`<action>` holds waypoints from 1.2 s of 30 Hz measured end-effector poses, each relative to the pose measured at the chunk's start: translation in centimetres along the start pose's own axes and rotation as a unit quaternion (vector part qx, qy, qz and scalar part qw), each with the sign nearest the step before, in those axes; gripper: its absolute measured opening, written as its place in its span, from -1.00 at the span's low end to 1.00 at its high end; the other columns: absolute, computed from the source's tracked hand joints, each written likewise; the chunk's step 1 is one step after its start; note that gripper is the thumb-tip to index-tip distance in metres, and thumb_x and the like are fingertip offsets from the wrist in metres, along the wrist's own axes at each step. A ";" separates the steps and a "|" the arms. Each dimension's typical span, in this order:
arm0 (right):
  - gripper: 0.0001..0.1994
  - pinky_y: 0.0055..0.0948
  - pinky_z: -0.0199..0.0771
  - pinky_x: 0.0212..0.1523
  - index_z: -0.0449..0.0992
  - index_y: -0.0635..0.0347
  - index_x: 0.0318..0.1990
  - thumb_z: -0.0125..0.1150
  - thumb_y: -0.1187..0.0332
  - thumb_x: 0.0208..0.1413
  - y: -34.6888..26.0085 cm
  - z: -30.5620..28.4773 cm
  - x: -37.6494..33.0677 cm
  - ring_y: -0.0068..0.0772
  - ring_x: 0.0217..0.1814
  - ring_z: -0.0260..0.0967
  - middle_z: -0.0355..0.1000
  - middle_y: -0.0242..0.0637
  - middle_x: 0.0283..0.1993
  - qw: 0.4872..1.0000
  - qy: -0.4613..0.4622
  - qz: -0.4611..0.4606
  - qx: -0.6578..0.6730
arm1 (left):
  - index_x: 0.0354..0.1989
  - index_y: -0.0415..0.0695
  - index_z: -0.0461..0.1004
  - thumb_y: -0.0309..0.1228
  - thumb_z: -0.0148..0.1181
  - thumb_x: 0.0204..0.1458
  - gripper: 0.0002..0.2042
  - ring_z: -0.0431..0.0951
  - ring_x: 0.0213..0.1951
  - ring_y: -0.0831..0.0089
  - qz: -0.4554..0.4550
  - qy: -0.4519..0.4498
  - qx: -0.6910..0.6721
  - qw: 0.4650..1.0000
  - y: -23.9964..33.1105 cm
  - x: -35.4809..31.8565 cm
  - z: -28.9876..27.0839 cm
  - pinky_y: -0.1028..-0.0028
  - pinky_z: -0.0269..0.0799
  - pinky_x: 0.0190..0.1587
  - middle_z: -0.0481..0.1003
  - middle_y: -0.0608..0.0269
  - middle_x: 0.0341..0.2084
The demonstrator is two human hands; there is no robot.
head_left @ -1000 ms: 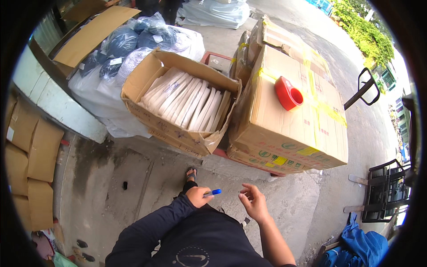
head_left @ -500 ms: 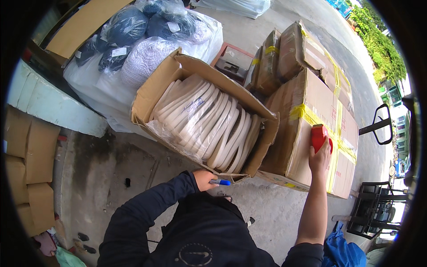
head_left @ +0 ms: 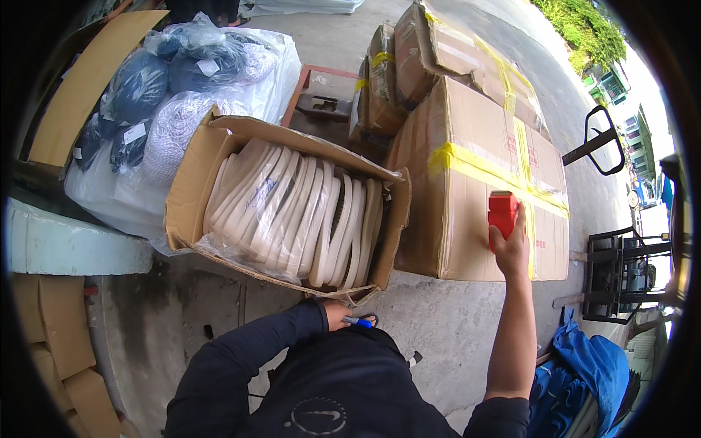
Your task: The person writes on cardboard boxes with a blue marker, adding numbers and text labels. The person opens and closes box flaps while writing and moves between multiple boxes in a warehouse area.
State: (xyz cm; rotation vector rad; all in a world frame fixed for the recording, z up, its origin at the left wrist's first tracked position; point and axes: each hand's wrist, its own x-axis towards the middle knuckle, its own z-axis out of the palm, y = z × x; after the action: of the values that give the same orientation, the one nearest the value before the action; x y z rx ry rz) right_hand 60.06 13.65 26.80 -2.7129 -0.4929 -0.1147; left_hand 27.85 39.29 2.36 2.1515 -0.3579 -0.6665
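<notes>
My right hand [head_left: 512,248] is closed round a red tape dispenser [head_left: 501,213], held over the large taped carton [head_left: 478,212]; whether the two touch is hard to tell. Low in front of my body, my left hand [head_left: 335,314] is closed, with a blue marker [head_left: 358,322] sticking out of it. That hand is at the near edge of an open cardboard box [head_left: 252,266], partly hidden under its rim. Inside the box stands a packed row of curved cream-white pieces [head_left: 274,212], partly covered by clear plastic.
Bagged bundles of dark blue and pale yarn-like material [head_left: 142,84] lie on a white wrapped stack at far left. More taped cartons [head_left: 453,55] stand behind the large one. At right are a pallet-jack handle [head_left: 604,142], a forklift [head_left: 621,274] and a blue tarp [head_left: 591,365].
The view has swung right, shifting the boxes leftward in the picture. My right hand still holds the tape dispenser, now turned more upright. My left hand keeps the marker.
</notes>
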 end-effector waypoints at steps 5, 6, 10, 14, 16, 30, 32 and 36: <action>-0.36 -0.39 0.59 -0.13 0.05 0.30 0.46 0.19 0.40 0.31 5.3 -3.9 -9.4 -0.31 -0.14 0.50 0.46 -0.06 0.03 0.925 0.172 0.102 0.322 | 0.16 -0.16 0.45 -0.24 0.25 0.14 -0.56 0.57 0.05 -0.05 -0.068 -0.016 0.006 0.998 -1.4 4.0 4.4 0.14 0.47 0.13 0.57 -0.13 -0.06; -0.36 -0.38 0.58 -0.24 0.03 0.27 0.46 0.18 0.41 0.31 7.0 -4.0 -12.2 -0.34 -0.24 0.48 0.46 -0.08 -0.03 0.900 0.155 0.102 0.394 | 0.18 -0.17 0.44 -0.24 0.25 0.14 -0.54 0.56 0.07 -0.05 -0.096 -0.006 0.007 0.995 -1.8 4.5 5.1 0.14 0.46 0.15 0.57 -0.15 -0.02; -0.36 -0.36 0.58 -0.13 0.10 0.22 0.45 0.22 0.43 0.28 15.2 0.6 -23.0 -0.36 -0.11 0.47 0.43 -0.15 0.08 0.860 0.123 0.281 0.408 | 0.22 -0.14 0.43 -0.25 0.26 0.14 -0.52 0.52 0.13 -0.09 -0.145 0.005 -0.034 0.989 -2.3 5.3 5.8 0.16 0.44 0.19 0.50 -0.20 0.09; -0.26 -0.30 0.57 0.04 0.13 0.31 0.43 0.35 0.38 0.15 22.6 8.6 -34.3 -0.30 0.02 0.51 0.47 -0.06 0.13 0.829 -0.085 0.439 0.336 | 0.04 -0.13 0.52 -0.26 0.29 0.12 -0.65 0.61 -0.07 -0.01 -0.118 0.012 0.016 0.993 2.4 3.7 2.6 0.15 0.52 0.02 0.59 0.00 -0.08; -0.21 -0.26 0.53 0.12 0.11 0.34 0.43 0.40 0.35 0.11 24.7 12.1 -39.8 -0.13 0.10 0.53 0.49 0.04 0.15 0.831 -0.217 0.442 0.258 | -0.01 -0.14 0.54 -0.29 0.29 0.11 -0.69 0.62 -0.13 0.01 -0.072 -0.026 0.020 0.997 6.7 3.0 -0.4 0.17 0.53 -0.02 0.59 0.06 -0.10; -0.24 -0.25 0.51 0.16 0.17 0.33 0.39 0.44 0.35 0.09 23.8 21.9 -42.4 -0.15 0.15 0.51 0.50 0.00 0.16 0.813 -0.153 0.504 0.248 | -0.12 -0.12 0.56 -0.42 0.32 -0.06 -0.72 0.64 -0.28 0.16 -0.002 0.095 0.296 0.951 13.9 2.9 -12.1 0.26 0.59 -0.26 0.53 0.24 -0.13; -0.22 -0.24 0.48 0.19 0.15 0.31 0.41 0.44 0.32 0.09 23.9 22.8 -39.1 -0.12 0.19 0.49 0.48 0.03 0.19 0.844 -0.143 0.465 0.226 | -0.11 -0.12 0.56 -0.41 0.31 -0.04 -0.72 0.64 -0.27 0.17 -0.036 0.095 0.311 0.945 13.6 3.0 -12.8 0.24 0.59 -0.28 0.54 0.26 -0.17; -0.21 -0.23 0.46 0.21 0.13 0.28 0.43 0.43 0.30 0.10 26.4 23.1 -34.5 -0.08 0.22 0.47 0.46 0.06 0.22 0.885 -0.128 0.378 0.238 | -0.13 -0.12 0.55 -0.40 0.31 -0.05 -0.73 0.62 -0.28 0.14 -0.050 0.141 0.313 0.938 12.7 3.3 -12.9 0.24 0.57 -0.24 0.53 0.25 -0.22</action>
State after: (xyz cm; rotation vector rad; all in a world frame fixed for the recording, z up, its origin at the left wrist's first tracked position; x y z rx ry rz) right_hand 37.45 -11.50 -8.89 -2.2381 0.4469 0.5094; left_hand 37.72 38.27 17.89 2.8449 -0.3358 -0.3030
